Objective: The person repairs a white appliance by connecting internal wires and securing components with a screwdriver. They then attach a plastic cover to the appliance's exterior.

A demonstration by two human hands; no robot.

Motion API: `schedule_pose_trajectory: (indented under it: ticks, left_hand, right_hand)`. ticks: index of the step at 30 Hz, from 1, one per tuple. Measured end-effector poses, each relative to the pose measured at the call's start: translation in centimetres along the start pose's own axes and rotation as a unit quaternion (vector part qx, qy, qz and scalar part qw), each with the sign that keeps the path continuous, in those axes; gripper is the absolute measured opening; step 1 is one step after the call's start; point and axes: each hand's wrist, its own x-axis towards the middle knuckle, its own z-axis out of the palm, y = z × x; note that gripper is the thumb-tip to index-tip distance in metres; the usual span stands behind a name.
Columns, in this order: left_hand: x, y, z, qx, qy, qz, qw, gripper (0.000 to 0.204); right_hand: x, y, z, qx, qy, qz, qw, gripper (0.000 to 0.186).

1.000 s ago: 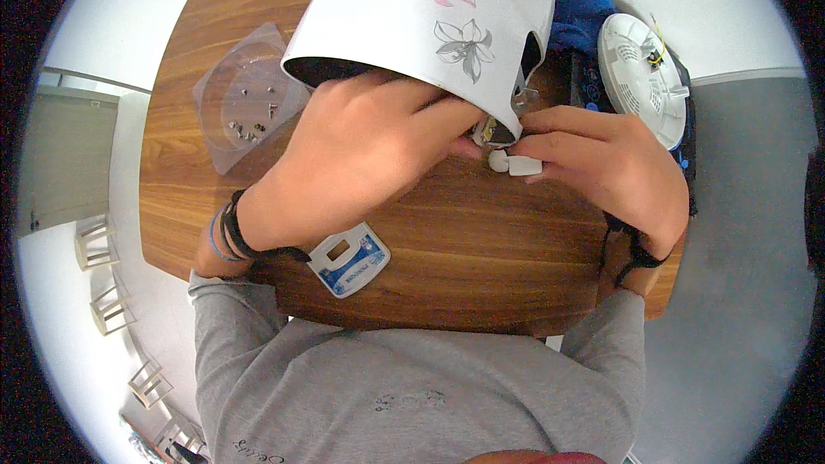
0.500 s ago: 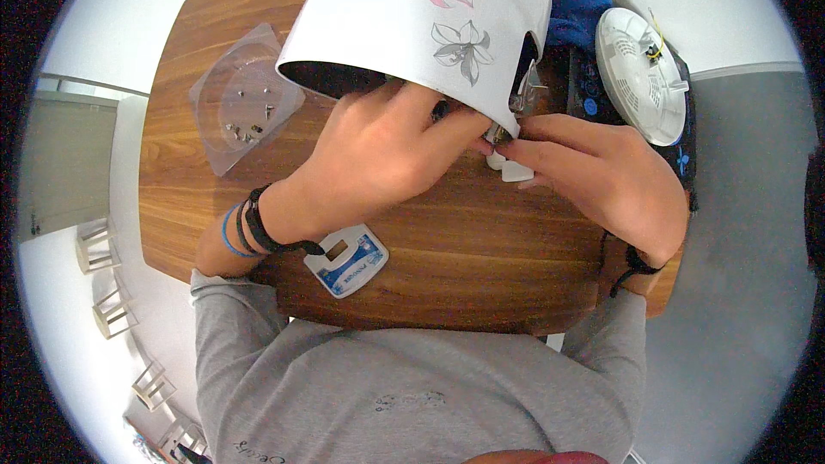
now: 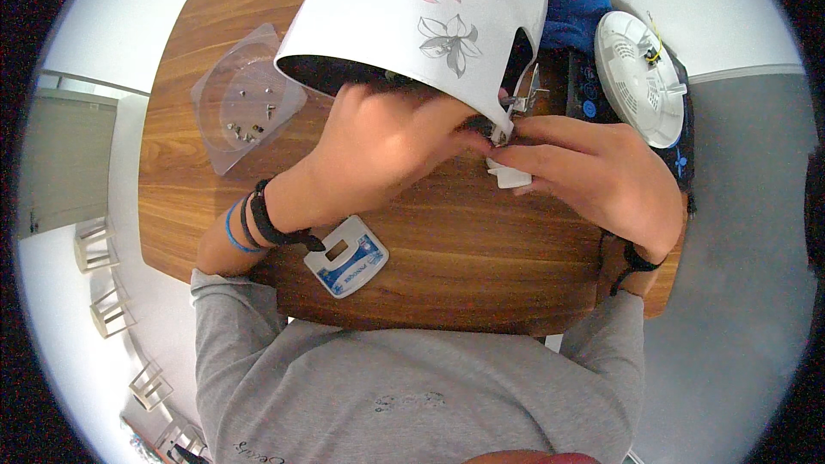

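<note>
Desk (image 3: 481, 266) front lying bare near its edge. Shell (image 3: 412, 21) is tilting at the desk's back. Left hand (image 3: 391, 150) is curling under its rim; right hand (image 3: 593, 172) is pinching a white clip (image 3: 513, 177).

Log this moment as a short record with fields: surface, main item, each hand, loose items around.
surface: brown wooden table
main item: white appliance shell with pink and grey flower prints, open side facing the person
left hand: at the shell's lower rim, fingers curled against it
right hand: fingertips at the same rim, a small white plastic piece just beneath them
left side: clear plastic tray with small screws
near edge: small white and blue card-shaped device
far right: round white vented disc, blue cloth
</note>
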Motion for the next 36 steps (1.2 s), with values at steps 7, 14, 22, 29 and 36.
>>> schedule_pose_trajectory:
  ticks: [7,14,22,29,36]
  left_hand:
    - [0.9,0.1,-0.7,-0.136,-0.009,-0.101,0.986,0.037]
    - [1.4,0.3,-1.7,-0.167,-0.023,-0.136,0.976,0.035]
    - [1.5,1.1,-2.4,-0.345,-0.102,-0.311,0.880,0.031]
    - [0.8,0.3,-1.4,-0.327,-0.063,-0.216,0.918,0.025]
    - [0.9,0.6,-1.3,-0.300,-0.059,-0.215,0.928,0.026]
  right_hand:
    - [0.2,0.5,0.2,0.016,0.000,-0.032,0.999,0.042]
    - [0.5,0.9,0.0,0.041,0.005,-0.050,0.998,0.045]
    - [1.0,0.5,0.0,0.097,0.010,-0.003,0.995,0.042]
    - [1.0,2.7,-0.3,0.122,0.012,-0.012,0.992,0.031]
    - [0.0,3.6,-3.5,0.076,0.072,-0.002,0.994,0.025]
